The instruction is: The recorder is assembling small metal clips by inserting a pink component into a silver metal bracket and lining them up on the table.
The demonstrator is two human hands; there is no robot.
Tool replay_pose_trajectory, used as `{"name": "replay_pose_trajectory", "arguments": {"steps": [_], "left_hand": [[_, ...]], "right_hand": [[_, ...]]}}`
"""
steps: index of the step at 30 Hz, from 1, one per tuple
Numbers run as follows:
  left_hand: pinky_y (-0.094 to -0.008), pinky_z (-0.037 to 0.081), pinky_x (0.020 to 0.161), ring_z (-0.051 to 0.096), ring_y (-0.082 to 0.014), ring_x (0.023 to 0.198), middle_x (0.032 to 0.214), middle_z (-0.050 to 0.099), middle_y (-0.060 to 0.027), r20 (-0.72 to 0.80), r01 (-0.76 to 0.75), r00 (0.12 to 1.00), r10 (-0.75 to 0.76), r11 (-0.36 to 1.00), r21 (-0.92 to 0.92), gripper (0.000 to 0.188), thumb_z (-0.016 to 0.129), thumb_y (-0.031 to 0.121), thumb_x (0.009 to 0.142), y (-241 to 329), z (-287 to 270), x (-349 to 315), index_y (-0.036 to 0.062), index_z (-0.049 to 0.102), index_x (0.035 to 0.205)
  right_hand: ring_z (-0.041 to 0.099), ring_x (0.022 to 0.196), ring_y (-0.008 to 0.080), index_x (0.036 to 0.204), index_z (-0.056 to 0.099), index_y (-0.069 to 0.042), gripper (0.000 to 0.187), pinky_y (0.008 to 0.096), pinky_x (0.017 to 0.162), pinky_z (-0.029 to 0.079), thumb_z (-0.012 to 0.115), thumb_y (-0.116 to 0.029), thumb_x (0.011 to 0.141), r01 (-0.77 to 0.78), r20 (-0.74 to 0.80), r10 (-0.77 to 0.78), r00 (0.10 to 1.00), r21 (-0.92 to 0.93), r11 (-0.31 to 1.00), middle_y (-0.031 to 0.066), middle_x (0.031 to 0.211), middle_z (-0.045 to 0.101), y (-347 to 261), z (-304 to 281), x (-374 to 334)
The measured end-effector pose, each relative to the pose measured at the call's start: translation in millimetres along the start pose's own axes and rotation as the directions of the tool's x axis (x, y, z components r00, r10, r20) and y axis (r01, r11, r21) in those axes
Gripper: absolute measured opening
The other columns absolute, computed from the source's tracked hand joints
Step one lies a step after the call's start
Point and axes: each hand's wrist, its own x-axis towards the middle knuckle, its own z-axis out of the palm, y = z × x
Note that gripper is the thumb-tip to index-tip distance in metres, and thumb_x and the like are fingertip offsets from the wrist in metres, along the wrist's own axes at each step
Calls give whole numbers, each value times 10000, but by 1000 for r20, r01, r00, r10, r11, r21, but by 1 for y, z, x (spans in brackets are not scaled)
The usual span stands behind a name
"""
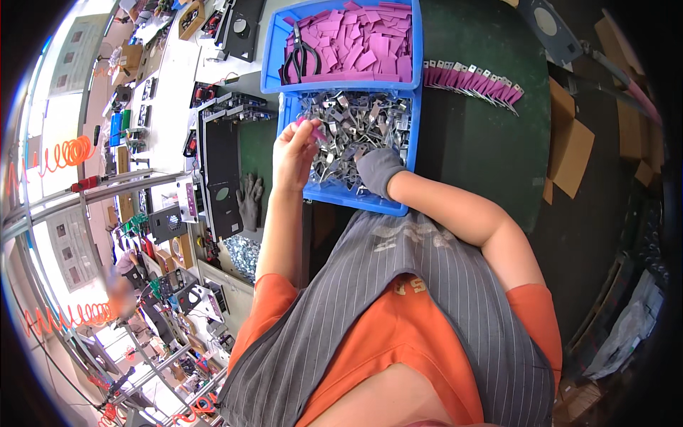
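My bare left hand [293,155] is raised at the left edge of the lower blue bin [407,206], its fingertips pinching a small pink strip [316,132]. Over that bin's right side, my right hand [380,171] in a grey glove reaches down among the shiny bent metal brackets [348,114]. Its fingers are curled, and what they hold, if anything, is hidden. Directly behind stands another blue bin [273,44], full of loose pink strips [356,43]. Black-handled pliers [302,60] lie on these strips at the left.
On the dark green table [491,28], a row of metal brackets with pink pieces [473,80] extends right from the bins. A grey glove [250,201] lies to the left, near a black panel [222,171]. Cardboard boxes [571,153] stand beyond the table's right edge.
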Motion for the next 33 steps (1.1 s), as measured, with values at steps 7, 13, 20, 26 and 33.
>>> {"name": "replay_pose_trajectory", "arguments": {"steps": [7, 13, 20, 26, 33], "left_hand": [[-146, 393, 502, 523, -20, 629, 929, 650, -50, 32, 38, 999, -32, 981, -192, 166, 602, 166, 912, -10, -21, -22, 47, 605, 1028], [-134, 372, 485, 489, -15, 603, 952, 648, -50, 11, 92, 996, -91, 985, -146, 240, 595, 181, 916, -25, -23, -28, 28, 593, 1101], [-151, 298, 475, 405, 14, 546, 856, 677, -15, 62, 79, 994, -88, 988, 133, 189, 665, 181, 857, -28, -19, -38, 52, 659, 995], [-155, 293, 499, 433, 17, 572, 826, 689, 22, 130, 99, 978, -164, 911, 400, 208, 689, 200, 835, -34, 8, -46, 67, 683, 995], [-159, 347, 513, 472, -13, 579, 868, 678, -25, 461, 404, 759, -460, 888, 220, 257, 695, 220, 835, -36, 17, -48, 33, 662, 1009]], "right_hand": [[675, 814, 283, 980, 621, -49, 204, 393, 642, 524, 551, -120, 802, 104, -285, -90, 954, 36, 994, 105, 886, 678, 25, -38, 10], [672, 777, 274, 986, 625, -70, 204, 410, 607, 519, 540, -127, 809, 131, -87, -150, 985, -195, 972, 97, 844, 674, 28, -33, 25], [636, 636, 212, 974, 589, -58, 152, 341, 544, 473, 554, -141, 852, 157, -476, 85, 875, 444, 882, 68, 808, 662, 55, -75, -17], [557, 657, 45, 939, 603, -63, 91, 200, 548, 453, 555, -49, 862, 255, -222, 179, 958, 948, -188, -17, 784, 610, 69, -79, -36], [575, 708, 56, 1016, 552, -58, 159, 195, 575, 492, 499, -4, 877, 524, -462, 282, 841, 824, -213, 23, 927, 607, 62, -103, -84]]}}
